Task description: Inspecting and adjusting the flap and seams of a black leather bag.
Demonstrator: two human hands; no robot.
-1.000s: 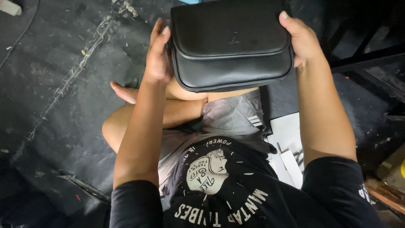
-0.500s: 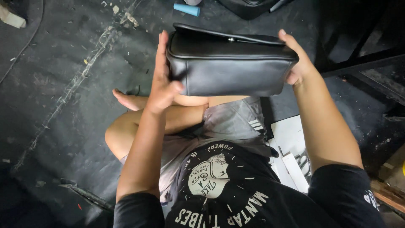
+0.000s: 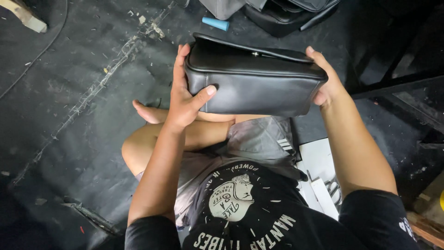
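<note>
The left hand (image 3: pixel 184 99) gripped one end of a black leather bag (image 3: pixel 252 85), fingers running up along the end panel and the thumb pressed across the broad face turned toward the camera. The right hand (image 3: pixel 324 76) clasped the opposite end, fingers wrapped over the top edge and the palm against the side. Between the two hands the bag was held in the air above the person's crossed legs, lying lengthwise, its flap (image 3: pixel 249 48) on the far upper side with a small metal stud showing on it.

Below the bag were grey shorts (image 3: pixel 259 139) and a black printed shirt (image 3: pixel 245 208). A bare foot (image 3: pixel 150 112) rested on the dark, scuffed floor (image 3: pixel 69 115) just left of the left wrist. Beyond the bag, on the floor, lay a small light-blue cylinder (image 3: pixel 215 23) and more dark bags (image 3: pixel 286 14). At the person's right hip lay white sheets (image 3: pixel 319 162) with scissors (image 3: pixel 333 187) on them.
</note>
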